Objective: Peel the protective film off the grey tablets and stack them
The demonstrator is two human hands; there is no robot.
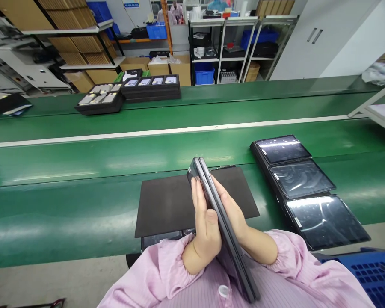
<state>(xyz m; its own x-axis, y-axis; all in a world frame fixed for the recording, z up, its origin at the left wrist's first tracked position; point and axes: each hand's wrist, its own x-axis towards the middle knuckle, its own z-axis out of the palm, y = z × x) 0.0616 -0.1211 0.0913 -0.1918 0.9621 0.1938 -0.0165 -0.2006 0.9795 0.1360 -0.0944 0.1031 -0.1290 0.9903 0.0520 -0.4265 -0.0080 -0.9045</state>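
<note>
My left hand & right hand clasp two slim dark-grey slab tablets edge-up between palms, fingers wrapped on them, above flat black rectangular mat on green conveyor belt.

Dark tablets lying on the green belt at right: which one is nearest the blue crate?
The nearest of the three dark glossy tablets, lowest in the row. Its near corner almost reaches the blue plastic crate; the middle tablet and far tablet lie further up the belt.

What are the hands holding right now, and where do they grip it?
A tablet, stood on edge and pressed between both palms: left hand and right hand on its flat faces.
</note>
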